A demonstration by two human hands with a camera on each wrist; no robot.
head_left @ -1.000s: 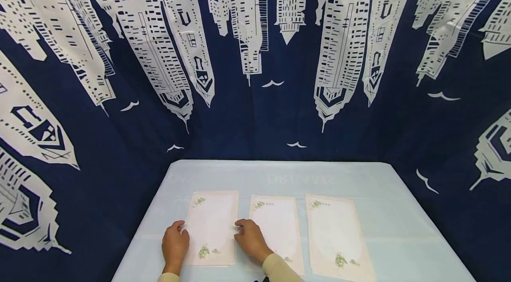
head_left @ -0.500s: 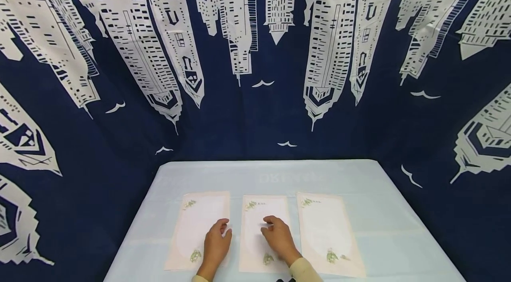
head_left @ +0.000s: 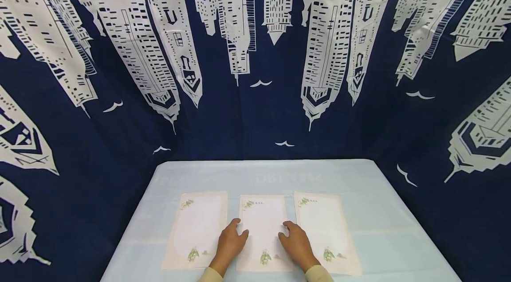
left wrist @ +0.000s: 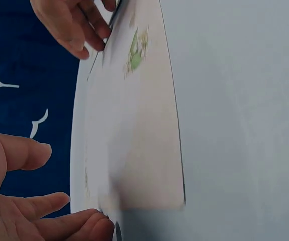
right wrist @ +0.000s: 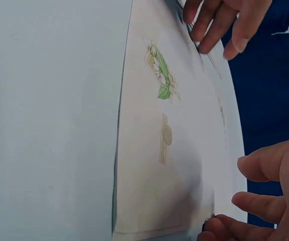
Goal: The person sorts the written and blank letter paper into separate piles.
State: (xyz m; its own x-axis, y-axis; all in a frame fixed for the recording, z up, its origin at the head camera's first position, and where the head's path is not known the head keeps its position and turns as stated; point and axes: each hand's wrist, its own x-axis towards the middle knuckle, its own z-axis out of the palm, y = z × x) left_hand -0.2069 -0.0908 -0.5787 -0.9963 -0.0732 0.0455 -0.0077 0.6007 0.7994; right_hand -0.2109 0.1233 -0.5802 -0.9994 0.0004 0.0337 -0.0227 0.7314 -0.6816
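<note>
Between my two hands on the table lies the middle sheet of pale pink stationery paper (head_left: 261, 224), printed with small green plant motifs. My left hand (head_left: 230, 242) is at its left edge, fingers loosely bent and thumb apart. At the right edge sits my right hand (head_left: 297, 244) in a mirrored pose. In the left wrist view, the lower fingers of the left hand (left wrist: 39, 211) meet the side of the sheet (left wrist: 149, 130). The right wrist view has the right hand's (right wrist: 265, 201) lower fingertips at the paper's other side, where a doubled edge shows.
A similar sheet (head_left: 199, 229) lies to the left, and another (head_left: 327, 233) lies slightly slanted to the right. The pale blue table (head_left: 399, 237) ends at a dark blue curtain (head_left: 255, 127) with white buildings and birds.
Both hands have moved right, from the left sheet to the sides of the middle one. The left hand crossed over the left sheet. The head view has shifted slightly.
</note>
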